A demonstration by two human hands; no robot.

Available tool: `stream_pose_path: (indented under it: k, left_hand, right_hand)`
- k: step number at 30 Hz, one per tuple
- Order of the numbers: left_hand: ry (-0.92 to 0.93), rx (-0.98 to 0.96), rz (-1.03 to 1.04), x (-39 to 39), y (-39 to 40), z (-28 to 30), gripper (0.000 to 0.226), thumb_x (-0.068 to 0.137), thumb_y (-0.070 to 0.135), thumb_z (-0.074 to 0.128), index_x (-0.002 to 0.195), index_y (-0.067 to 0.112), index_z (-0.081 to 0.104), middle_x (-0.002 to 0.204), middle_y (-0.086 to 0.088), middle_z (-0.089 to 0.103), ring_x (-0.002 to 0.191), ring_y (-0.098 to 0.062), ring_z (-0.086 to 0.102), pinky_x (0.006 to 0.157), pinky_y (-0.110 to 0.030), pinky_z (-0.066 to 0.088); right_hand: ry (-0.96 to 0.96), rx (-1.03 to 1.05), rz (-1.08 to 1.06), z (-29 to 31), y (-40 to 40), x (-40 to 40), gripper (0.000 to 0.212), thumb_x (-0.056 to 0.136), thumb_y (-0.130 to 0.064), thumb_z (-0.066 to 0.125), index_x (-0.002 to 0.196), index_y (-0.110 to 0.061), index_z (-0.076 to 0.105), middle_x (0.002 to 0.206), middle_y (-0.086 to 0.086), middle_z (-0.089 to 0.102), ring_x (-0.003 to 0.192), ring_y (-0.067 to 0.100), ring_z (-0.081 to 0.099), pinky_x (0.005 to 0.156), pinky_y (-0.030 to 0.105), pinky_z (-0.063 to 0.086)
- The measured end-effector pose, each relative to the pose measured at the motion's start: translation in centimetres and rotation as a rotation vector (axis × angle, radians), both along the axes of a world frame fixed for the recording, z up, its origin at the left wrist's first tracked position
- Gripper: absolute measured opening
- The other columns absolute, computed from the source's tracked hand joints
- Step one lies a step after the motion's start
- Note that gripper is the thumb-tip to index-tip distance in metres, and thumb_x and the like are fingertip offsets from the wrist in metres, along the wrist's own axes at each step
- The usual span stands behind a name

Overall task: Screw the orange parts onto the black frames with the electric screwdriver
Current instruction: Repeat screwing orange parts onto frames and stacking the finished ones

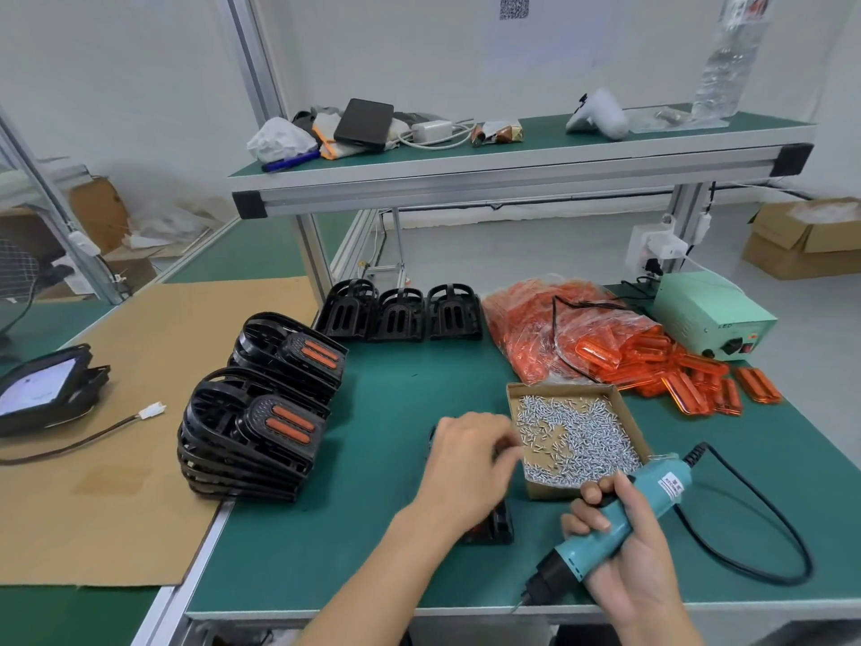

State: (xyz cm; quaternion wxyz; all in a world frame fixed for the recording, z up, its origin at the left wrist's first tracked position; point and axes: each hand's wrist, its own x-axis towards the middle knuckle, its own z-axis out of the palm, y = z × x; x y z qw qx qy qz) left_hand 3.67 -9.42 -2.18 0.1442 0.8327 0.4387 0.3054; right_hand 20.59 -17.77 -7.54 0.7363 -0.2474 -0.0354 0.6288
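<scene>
My right hand [624, 547] grips the teal electric screwdriver [652, 489], its black tip pointing down toward the table's front edge. My left hand [466, 454] hovers with curled fingertips at the left edge of the cardboard box of screws [577, 435]; whether it pinches a screw is hidden. A black frame [496, 524] lies beneath my left wrist, mostly covered. Two stacks of black frames with orange parts fitted [261, 426] stand to the left. Loose orange parts [699, 384] spill from a plastic bag [559, 328] at the right.
Three bare black frames [400, 314] stand in a row at the back. A green power supply [713, 314] sits at the far right, and the screwdriver's black cable [768, 519] loops across the mat. Cardboard sheet [116, 412] with a black device [42, 394] lies on the left.
</scene>
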Motion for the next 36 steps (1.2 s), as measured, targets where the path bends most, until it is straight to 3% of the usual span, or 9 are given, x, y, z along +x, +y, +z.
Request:
stream_pose_path:
  k: [2, 6, 8, 15, 19, 25, 30, 33, 36]
  left_hand:
    - [0.134, -0.019, -0.061, 3.4, 0.6, 0.8, 0.008, 0.095, 0.032, 0.066, 0.094, 0.027, 0.072, 0.096, 0.011, 0.070, 0.099, -0.014, 0.060, 0.093, -0.042, 0.041]
    - [0.577, -0.044, -0.076, 8.2, 1.7, 0.6, 0.015, 0.093, 0.023, 0.068, 0.106, 0.020, 0.072, 0.108, -0.006, 0.070, 0.109, -0.030, 0.058, 0.095, -0.044, 0.035]
    - [0.634, -0.102, -0.076, 9.1, 2.0, 0.1, 0.015, 0.091, 0.013, 0.065, 0.105, 0.017, 0.070, 0.108, -0.008, 0.071, 0.110, -0.032, 0.060, 0.097, -0.045, 0.035]
    - [0.441, -0.184, -0.095, 8.6, 2.3, -1.1, 0.009, 0.093, 0.014, 0.065, 0.097, 0.019, 0.072, 0.102, -0.004, 0.073, 0.104, -0.030, 0.062, 0.097, -0.043, 0.036]
    - [0.304, -0.183, -0.086, 8.0, 2.0, -1.9, 0.012, 0.094, 0.015, 0.065, 0.105, 0.019, 0.070, 0.106, -0.006, 0.072, 0.105, -0.031, 0.061, 0.097, -0.042, 0.035]
    - [0.022, -0.274, -0.012, 7.3, 1.9, -2.1, 0.033, 0.094, 0.005, 0.053, 0.113, 0.020, 0.076, 0.115, -0.005, 0.070, 0.108, -0.027, 0.063, 0.096, -0.042, 0.051]
    - [-0.035, -0.259, -0.025, 6.8, 1.9, -2.6, 0.026, 0.099, 0.009, 0.055, 0.112, 0.018, 0.076, 0.115, -0.005, 0.067, 0.111, -0.024, 0.061, 0.099, -0.039, 0.050]
    - [-0.111, -0.261, 0.003, 6.6, 1.8, -2.1, 0.018, 0.099, 0.017, 0.061, 0.098, 0.014, 0.078, 0.105, -0.001, 0.074, 0.097, -0.018, 0.066, 0.092, -0.035, 0.053]
    - [-0.214, -0.345, 0.057, 5.3, 1.0, -1.2, 0.019, 0.099, 0.030, 0.064, 0.089, 0.020, 0.078, 0.087, 0.009, 0.075, 0.080, -0.008, 0.064, 0.077, -0.022, 0.049]
  right_hand:
    - [0.000, -0.002, -0.001, 0.1, 0.0, -0.1, 0.020, 0.093, -0.027, 0.059, 0.076, -0.015, 0.059, 0.072, 0.001, 0.051, 0.046, 0.005, 0.040, 0.046, 0.020, 0.042]
    - [0.017, -0.011, 0.001, 0.4, -0.2, -0.1, 0.023, 0.093, -0.029, 0.059, 0.074, -0.016, 0.061, 0.070, 0.001, 0.051, 0.045, 0.005, 0.041, 0.045, 0.020, 0.043]
    - [0.018, -0.018, -0.002, 0.4, -0.2, -0.1, 0.025, 0.093, -0.029, 0.059, 0.073, -0.016, 0.062, 0.070, 0.001, 0.051, 0.044, 0.005, 0.040, 0.045, 0.020, 0.042]
    - [0.009, -0.012, -0.006, 0.2, -0.1, -0.1, 0.022, 0.094, -0.027, 0.059, 0.076, -0.015, 0.059, 0.071, 0.002, 0.051, 0.045, 0.006, 0.041, 0.045, 0.021, 0.044]
    - [-0.001, -0.011, -0.009, 0.2, -0.2, -0.1, 0.022, 0.095, -0.027, 0.058, 0.077, -0.015, 0.058, 0.071, 0.002, 0.051, 0.045, 0.006, 0.041, 0.046, 0.021, 0.044]
    - [0.008, -0.003, -0.018, 0.5, -0.1, -0.3, 0.021, 0.092, -0.028, 0.058, 0.075, -0.015, 0.059, 0.071, 0.001, 0.051, 0.045, 0.006, 0.040, 0.046, 0.020, 0.042]
    - [-0.015, -0.007, -0.021, 0.5, -0.1, -0.3, 0.023, 0.093, -0.029, 0.058, 0.074, -0.015, 0.060, 0.072, 0.001, 0.050, 0.045, 0.005, 0.040, 0.045, 0.020, 0.043]
    - [-0.013, -0.011, -0.024, 0.4, -0.1, -0.3, 0.021, 0.092, -0.028, 0.058, 0.076, -0.015, 0.059, 0.072, 0.001, 0.050, 0.045, 0.005, 0.040, 0.045, 0.020, 0.043]
    - [-0.008, -0.012, -0.034, 0.4, -0.1, -0.2, 0.019, 0.093, -0.028, 0.058, 0.078, -0.015, 0.057, 0.072, 0.001, 0.050, 0.045, 0.005, 0.040, 0.045, 0.021, 0.043]
